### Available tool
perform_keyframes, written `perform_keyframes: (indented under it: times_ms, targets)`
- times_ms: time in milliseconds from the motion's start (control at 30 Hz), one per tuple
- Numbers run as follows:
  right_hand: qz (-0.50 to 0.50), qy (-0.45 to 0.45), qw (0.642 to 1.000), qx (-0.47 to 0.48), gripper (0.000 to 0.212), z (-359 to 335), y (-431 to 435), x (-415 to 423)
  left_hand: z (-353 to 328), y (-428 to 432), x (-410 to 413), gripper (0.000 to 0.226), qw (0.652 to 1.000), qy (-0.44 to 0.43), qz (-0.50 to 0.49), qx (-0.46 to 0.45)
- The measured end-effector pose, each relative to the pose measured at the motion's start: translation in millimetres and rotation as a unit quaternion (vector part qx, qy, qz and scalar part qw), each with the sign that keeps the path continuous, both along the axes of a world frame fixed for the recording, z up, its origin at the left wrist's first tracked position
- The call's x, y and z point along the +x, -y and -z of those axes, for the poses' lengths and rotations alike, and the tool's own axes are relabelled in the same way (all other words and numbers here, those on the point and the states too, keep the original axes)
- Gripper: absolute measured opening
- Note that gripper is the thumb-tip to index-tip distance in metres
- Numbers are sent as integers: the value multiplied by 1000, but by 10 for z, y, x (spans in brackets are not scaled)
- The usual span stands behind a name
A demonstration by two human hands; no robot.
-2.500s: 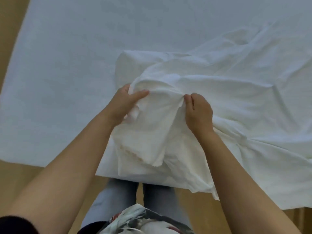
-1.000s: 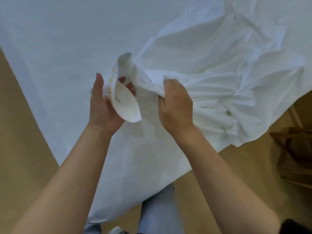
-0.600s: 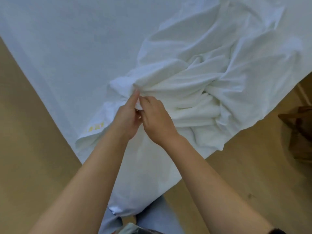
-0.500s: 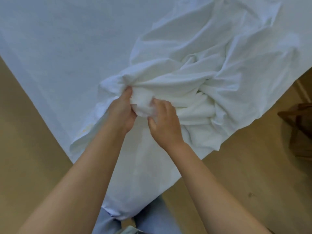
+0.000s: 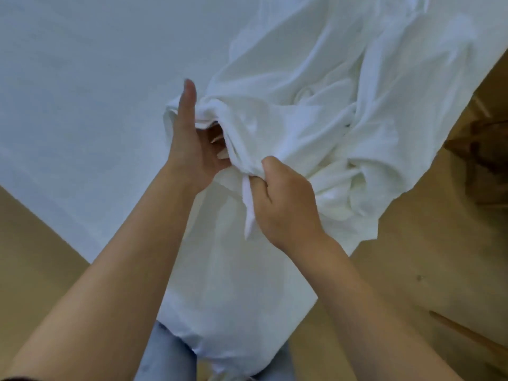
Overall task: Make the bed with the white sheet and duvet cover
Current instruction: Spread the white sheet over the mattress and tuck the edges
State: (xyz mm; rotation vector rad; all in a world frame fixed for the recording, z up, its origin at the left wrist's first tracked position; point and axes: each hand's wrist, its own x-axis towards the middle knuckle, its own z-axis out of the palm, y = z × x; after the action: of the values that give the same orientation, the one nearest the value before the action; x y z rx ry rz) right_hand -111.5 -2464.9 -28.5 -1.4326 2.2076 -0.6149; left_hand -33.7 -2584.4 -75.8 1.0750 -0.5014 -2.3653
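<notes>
A flat white sheet (image 5: 82,92) covers the bed, whose corner points toward me. On it, at centre and right, lies the crumpled white duvet cover (image 5: 330,100), spilling over the right bed edge. My left hand (image 5: 192,144) holds a bunched fold of the cover, thumb up and fingers curled into the fabric. My right hand (image 5: 283,199) grips another gathered fold just to the right, with a narrow strip of cloth hanging from the fist. The two hands are close together above the bed corner.
Tan wooden floor (image 5: 33,243) shows on both sides of the bed corner. A dark wooden piece of furniture (image 5: 483,160) stands at the right edge. My legs in light blue trousers (image 5: 165,358) are at the bottom, against the bed corner.
Both hands have lifted and taken a new hold on the bunched cover. The left thumb now points up and the right hand has closed into a fist on a fold.
</notes>
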Motion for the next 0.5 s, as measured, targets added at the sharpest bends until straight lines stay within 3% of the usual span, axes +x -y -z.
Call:
perform_keyframes:
  times_ms: [67,133,200,233,300,367,433,500]
  targets:
    - [34,38,998,33,37,20,192,263,-79,-20,124,31,996,20,90,-19]
    - [55,81,993,60,26,108,343,408,-117,-68,237,19,986,104,123,-29]
    - [56,90,993,48,9,245,366,495,-48,-20,335,15,982,174,76,-13]
    - [45,44,998,29,16,330,321,516,-56,43,363,13,982,186,43,-1]
    - [42,-99,994,34,41,535,154,487,-146,163,366,11,983,181,19,6]
    - [125,-170,976,48,49,664,-6,337,-283,245,341,11,986,164,21,-9]
    - [206,-174,962,41,33,641,-50,106,-369,365,337,11,990,143,-20,-2]
    - [240,-132,962,3,7,461,31,-71,-375,550,365,13,989,81,-121,26]
